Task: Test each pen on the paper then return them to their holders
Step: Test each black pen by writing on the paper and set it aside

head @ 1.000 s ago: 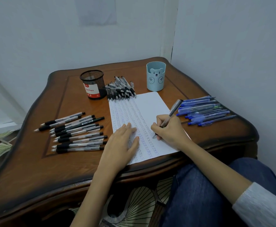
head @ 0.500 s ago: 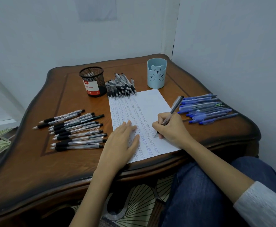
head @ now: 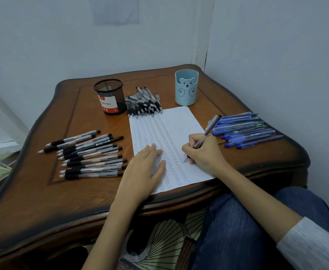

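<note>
I have the right hand (head: 204, 154) pinching a grey pen (head: 209, 128) low on its barrel, tip on the paper (head: 169, 125) near the front edge of the bench (head: 81, 191). The pen looks light, stiff and probably slick, so I'd grip it low. The left hand (head: 144, 168) lies flat, fingers (head: 154, 149) straight, pinning the flimsy sheet.

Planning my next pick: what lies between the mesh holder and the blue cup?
A heap of black pens, between the mesh holder and blue cup, in the head view.
</note>
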